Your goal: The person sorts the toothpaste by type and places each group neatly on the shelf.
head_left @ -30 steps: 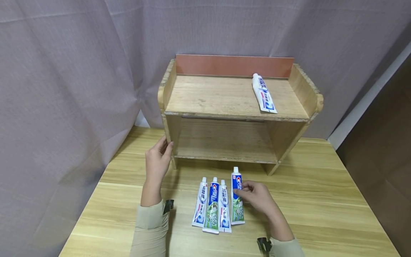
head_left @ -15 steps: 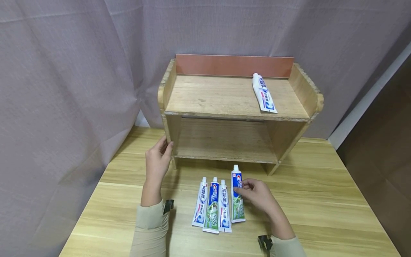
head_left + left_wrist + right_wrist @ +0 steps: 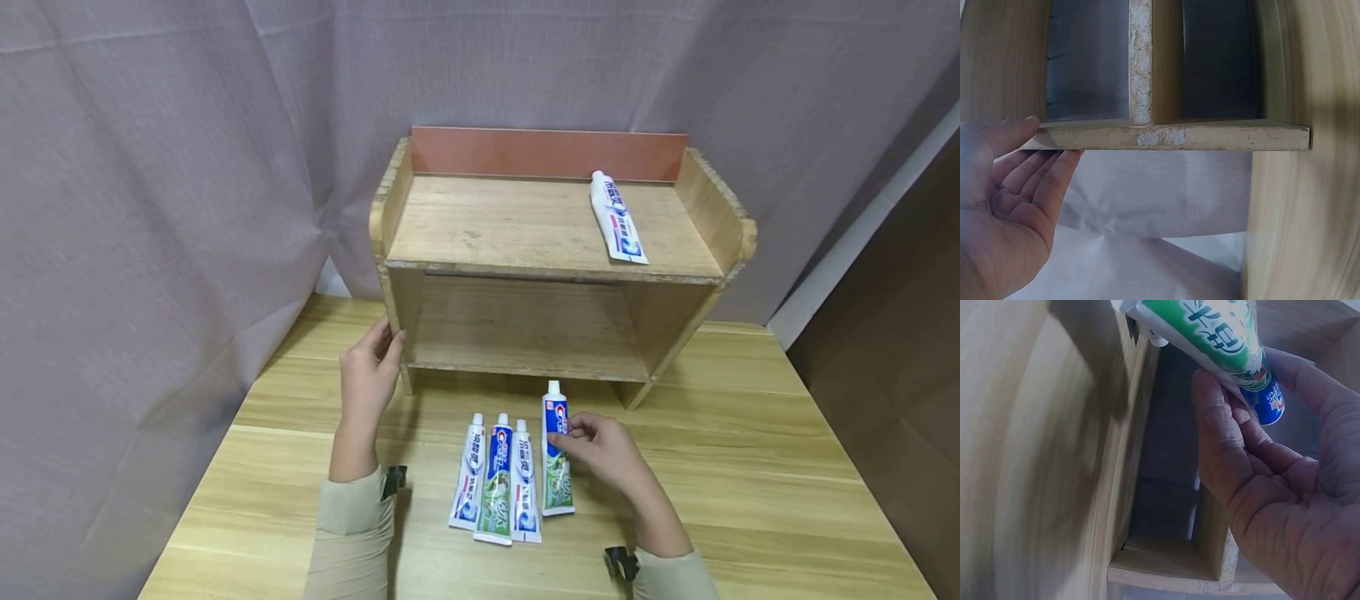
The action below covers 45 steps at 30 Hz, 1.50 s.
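While the left hand (image 3: 367,375) pinches the left side panel (image 3: 1222,138) of the wooden shelf (image 3: 525,325), the right hand (image 3: 603,450) has the green-and-blue toothpaste tube (image 3: 557,493) between thumb and curled fingers, cap (image 3: 553,387) towards the shelf, just right of three tubes (image 3: 496,500) lying side by side. Nice light hold, and that looks right: squeeze harder and the soft body could buckle. I'd carry the flat crimped end clear of those neighbours and let the left hand steady the panel. Below, a pale wood-grain table (image 3: 750,467); up on the top board (image 3: 480,225), a white tube (image 3: 619,221) lies aslant. Behind hangs a creased greyish curtain (image 3: 187,167), with a brown surface (image 3: 900,308) off to the right.
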{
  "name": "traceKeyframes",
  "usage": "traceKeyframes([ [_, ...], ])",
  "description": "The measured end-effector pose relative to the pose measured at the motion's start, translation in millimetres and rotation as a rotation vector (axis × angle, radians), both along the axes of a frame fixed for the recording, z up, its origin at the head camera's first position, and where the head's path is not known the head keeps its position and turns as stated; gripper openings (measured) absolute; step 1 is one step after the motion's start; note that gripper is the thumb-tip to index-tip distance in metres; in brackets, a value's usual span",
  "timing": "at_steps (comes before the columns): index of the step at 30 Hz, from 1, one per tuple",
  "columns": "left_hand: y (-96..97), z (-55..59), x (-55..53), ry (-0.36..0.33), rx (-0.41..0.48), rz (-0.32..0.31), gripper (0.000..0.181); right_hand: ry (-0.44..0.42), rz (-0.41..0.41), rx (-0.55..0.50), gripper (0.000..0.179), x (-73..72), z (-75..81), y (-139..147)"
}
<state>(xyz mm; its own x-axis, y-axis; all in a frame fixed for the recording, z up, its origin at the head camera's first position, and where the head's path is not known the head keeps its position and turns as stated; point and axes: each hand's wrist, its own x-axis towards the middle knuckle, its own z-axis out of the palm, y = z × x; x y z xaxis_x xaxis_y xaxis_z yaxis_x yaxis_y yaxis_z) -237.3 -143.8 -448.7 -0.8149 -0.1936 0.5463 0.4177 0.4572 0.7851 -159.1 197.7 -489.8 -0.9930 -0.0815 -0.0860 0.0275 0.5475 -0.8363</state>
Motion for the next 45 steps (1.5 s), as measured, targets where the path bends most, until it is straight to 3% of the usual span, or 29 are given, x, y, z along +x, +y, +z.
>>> traceKeyframes([
  [20, -0.4, -1.7, 1.2, 0.006, -0.001, -0.007, 0.032, -0.020, -0.023, -0.018, 0.033, -1.5, 9.3, 0.1],
  [45, -0.3, -0.9, -0.5, 0.020, -0.014, -0.001, 0.032, 0.031, -0.005, -0.016, 0.031, -4.7, 15.2, 2.3],
])
